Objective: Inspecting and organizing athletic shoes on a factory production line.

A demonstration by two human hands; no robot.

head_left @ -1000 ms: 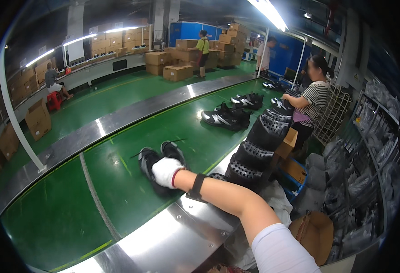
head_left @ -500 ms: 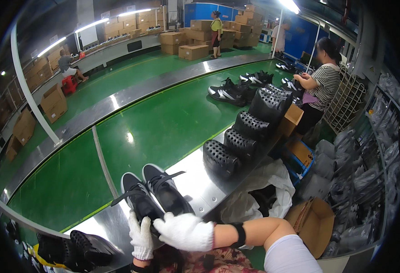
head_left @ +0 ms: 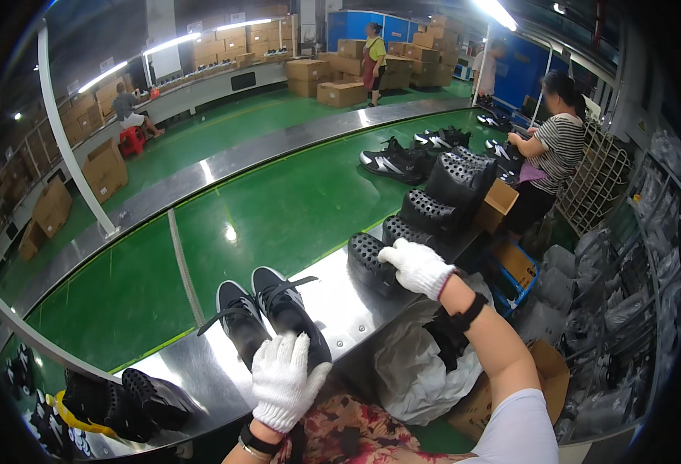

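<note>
The left hand (head_left: 281, 380), in a white glove, lies low in the frame just left of centre, fingers spread wide and flat on the heel end of a pair of dark shoes (head_left: 267, 313). It presses on them rather than gripping. The shoes lie side by side with toes pointing up-frame and loose laces trailing, resting on the shiny steel desk (head_left: 340, 298) that runs along the near edge of the green conveyor belt (head_left: 278, 209).

The right hand (head_left: 416, 267), also gloved in white, sits right of centre with fingers curled loosely over the nearest of a row of black perforated moulded pieces (head_left: 426, 207); whether it grips it cannot be told. That row climbs toward the upper right of the frame.

Below the right forearm a grey plastic bag (head_left: 406, 363) lies crumpled. At lower left more dark shoes (head_left: 128, 398) sit at the desk's edge. Farther up the belt, upper right of centre, another pair of black shoes (head_left: 395, 162) rests, and a person in a striped top (head_left: 553, 151) stands beside it. Cardboard boxes (head_left: 333, 81) stand stacked at the top.
</note>
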